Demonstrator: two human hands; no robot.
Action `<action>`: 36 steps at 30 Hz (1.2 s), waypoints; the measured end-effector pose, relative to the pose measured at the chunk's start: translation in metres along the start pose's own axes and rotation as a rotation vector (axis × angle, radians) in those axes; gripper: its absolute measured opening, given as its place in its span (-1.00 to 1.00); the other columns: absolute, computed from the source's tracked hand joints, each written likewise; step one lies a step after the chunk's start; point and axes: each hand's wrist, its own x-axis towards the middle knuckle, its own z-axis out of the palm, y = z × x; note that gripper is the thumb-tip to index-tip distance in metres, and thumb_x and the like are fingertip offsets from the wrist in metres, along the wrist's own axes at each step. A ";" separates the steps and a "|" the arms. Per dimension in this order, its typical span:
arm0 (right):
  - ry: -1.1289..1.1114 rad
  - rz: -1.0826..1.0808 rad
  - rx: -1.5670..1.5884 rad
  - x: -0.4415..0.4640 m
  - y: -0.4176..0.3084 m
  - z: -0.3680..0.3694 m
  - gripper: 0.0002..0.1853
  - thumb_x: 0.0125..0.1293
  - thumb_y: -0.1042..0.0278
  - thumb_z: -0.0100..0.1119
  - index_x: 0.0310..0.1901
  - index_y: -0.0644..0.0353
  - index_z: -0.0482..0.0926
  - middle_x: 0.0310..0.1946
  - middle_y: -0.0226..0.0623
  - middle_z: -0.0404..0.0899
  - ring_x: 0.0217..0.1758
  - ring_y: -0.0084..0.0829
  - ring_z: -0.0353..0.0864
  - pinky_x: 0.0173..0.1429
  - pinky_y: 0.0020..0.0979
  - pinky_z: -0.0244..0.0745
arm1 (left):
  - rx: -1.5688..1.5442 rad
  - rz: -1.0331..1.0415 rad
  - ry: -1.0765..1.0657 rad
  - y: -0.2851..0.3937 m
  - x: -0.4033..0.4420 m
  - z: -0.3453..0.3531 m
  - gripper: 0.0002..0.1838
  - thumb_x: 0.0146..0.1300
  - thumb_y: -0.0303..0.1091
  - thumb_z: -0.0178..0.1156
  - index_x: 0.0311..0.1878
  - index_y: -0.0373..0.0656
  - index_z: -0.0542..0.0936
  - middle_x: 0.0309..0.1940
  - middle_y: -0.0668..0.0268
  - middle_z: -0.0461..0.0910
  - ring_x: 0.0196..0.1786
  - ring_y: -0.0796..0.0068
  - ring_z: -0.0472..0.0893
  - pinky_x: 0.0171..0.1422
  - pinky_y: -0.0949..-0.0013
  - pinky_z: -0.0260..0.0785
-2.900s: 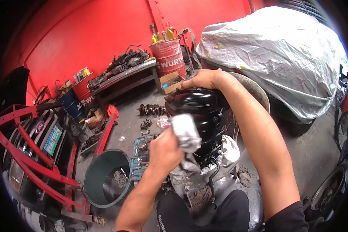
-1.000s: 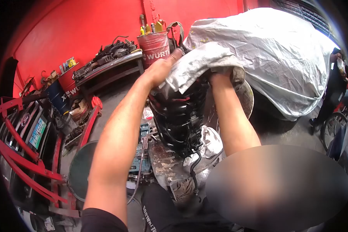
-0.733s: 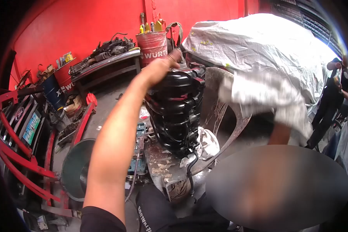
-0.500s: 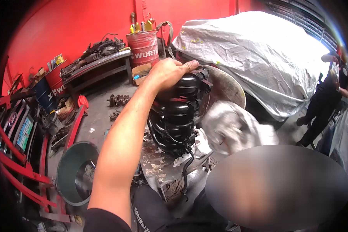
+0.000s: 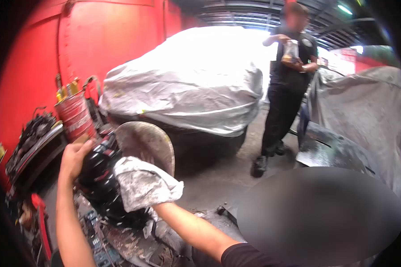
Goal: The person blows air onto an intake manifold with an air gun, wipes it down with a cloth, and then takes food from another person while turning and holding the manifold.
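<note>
My left hand [image 5: 75, 159] is closed over the upper end of a black engine intake manifold [image 5: 98, 180], with its curved, ribbed runners. The manifold stands tilted on a worn, paint-flaked work surface [image 5: 124, 238]. A crumpled grey-white rag [image 5: 142, 184] covers most of my right hand [image 5: 160, 208], which holds it against the manifold's right side. The fingers under the rag are hidden. A black hose [image 5: 162, 242] hangs from the manifold's lower end. Behind the manifold rises a round, stained panel [image 5: 158, 144].
A car under a silver cover [image 5: 187, 95] fills the back. Another person [image 5: 289, 84] stands to the right, holding a clear bag [image 5: 291, 51]. Further right is a grey-covered vehicle [image 5: 361, 107]. A red drum [image 5: 75, 115] and a parts-laden bench [image 5: 40, 153] stand left.
The view has swung right, bringing the other person fully into sight. The rag, blurred and apart from the manifold before, now lies against its side. My left hand keeps its hold on top.
</note>
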 end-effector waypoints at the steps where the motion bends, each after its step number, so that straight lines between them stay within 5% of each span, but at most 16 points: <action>1: 0.018 -0.010 0.000 0.000 0.001 -0.002 -0.71 0.10 0.28 0.12 -0.18 0.24 0.61 -0.24 -0.05 0.64 -0.11 -0.14 0.65 0.09 -0.23 0.54 | 0.020 0.051 -0.004 -0.007 0.005 0.000 -0.39 0.35 0.09 0.18 -0.55 -0.36 0.54 -0.68 0.41 0.32 -0.52 0.62 0.30 -0.40 0.32 0.13; 5: 0.019 0.158 -0.048 0.020 -0.006 -0.003 -0.77 0.12 0.30 0.09 -0.26 0.21 0.62 -0.24 -0.05 0.64 -0.06 -0.13 0.64 0.19 -0.25 0.48 | 0.042 0.067 0.004 0.000 0.002 0.000 -0.40 0.36 0.04 0.19 -0.59 -0.35 0.46 -0.67 0.42 0.29 -0.51 0.63 0.26 -0.41 0.30 0.07; 11: 0.325 -0.129 -0.106 0.017 0.011 0.026 -0.80 0.04 0.24 0.15 -0.36 0.16 0.62 -0.32 -0.11 0.61 -0.10 -0.17 0.62 0.12 -0.23 0.47 | -0.054 0.063 0.007 -0.001 -0.004 0.001 -0.43 0.36 0.00 0.19 -0.55 -0.38 0.47 -0.66 0.41 0.29 -0.49 0.61 0.28 -0.38 0.32 0.12; 14: 0.030 0.190 -0.231 0.017 0.000 0.025 -0.78 0.02 0.19 0.18 -0.41 0.16 0.65 -0.33 -0.11 0.62 -0.13 -0.13 0.61 0.07 -0.22 0.49 | 0.001 0.062 0.034 0.011 -0.006 0.008 -0.43 0.33 0.00 0.21 -0.56 -0.38 0.46 -0.67 0.39 0.29 -0.50 0.61 0.29 -0.38 0.30 0.13; 28: -0.088 -0.074 -0.131 0.015 -0.024 -0.007 -0.69 -0.04 0.32 0.22 -0.25 0.31 0.53 -0.36 -0.01 0.58 -0.33 -0.07 0.67 -0.23 -0.19 0.57 | -0.056 -0.026 0.049 -0.019 0.002 -0.001 -0.49 0.34 0.04 0.21 -0.34 -0.34 0.69 -0.57 0.27 0.58 -0.42 0.56 0.50 -0.19 0.34 0.37; 29: -0.013 -0.110 -0.271 0.013 -0.021 0.008 -0.82 -0.10 0.34 0.21 -0.41 0.18 0.56 -0.47 -0.12 0.54 -0.34 -0.15 0.66 -0.18 -0.20 0.56 | -0.072 -0.038 0.064 -0.020 0.004 0.000 -0.47 0.34 0.07 0.21 -0.34 -0.33 0.70 -0.57 0.26 0.60 -0.43 0.55 0.53 -0.20 0.33 0.38; 31: -0.246 -0.029 -0.091 0.012 -0.022 -0.003 -0.80 -0.17 0.27 0.23 -0.48 0.17 0.57 -0.46 -0.09 0.58 -0.36 -0.11 0.65 -0.17 -0.18 0.54 | -0.034 -0.027 0.080 -0.019 0.005 0.000 -0.46 0.34 0.10 0.22 -0.31 -0.32 0.73 -0.55 0.24 0.66 -0.43 0.53 0.57 -0.22 0.31 0.41; 33: -0.213 0.034 -0.024 -0.018 0.003 0.016 -0.64 0.13 0.20 0.17 -0.08 0.21 0.56 -0.15 -0.09 0.61 -0.09 -0.21 0.64 0.04 -0.23 0.53 | -0.053 -0.141 0.011 -0.013 0.004 -0.005 -0.52 0.39 -0.03 0.21 -0.13 -0.37 0.73 -0.35 0.32 0.72 -0.25 0.62 0.58 -0.04 0.42 0.42; 34: -0.139 0.116 0.071 -0.051 0.010 0.031 -0.60 0.32 0.16 0.06 0.11 0.20 0.47 -0.02 -0.14 0.57 0.03 -0.26 0.60 0.18 -0.24 0.48 | -0.095 -0.111 0.068 -0.019 0.005 -0.002 -0.48 0.31 0.11 0.25 -0.23 -0.28 0.76 -0.48 0.17 0.71 -0.40 0.50 0.62 -0.18 0.33 0.44; 36: 0.009 0.310 0.365 -0.101 0.007 0.043 -0.57 0.34 0.13 0.10 0.14 0.21 0.50 -0.03 -0.16 0.61 0.06 -0.28 0.60 0.25 -0.26 0.45 | -0.060 -0.108 0.072 -0.020 0.007 -0.004 -0.49 0.31 0.10 0.26 -0.19 -0.26 0.77 -0.43 0.17 0.73 -0.35 0.51 0.64 -0.13 0.36 0.45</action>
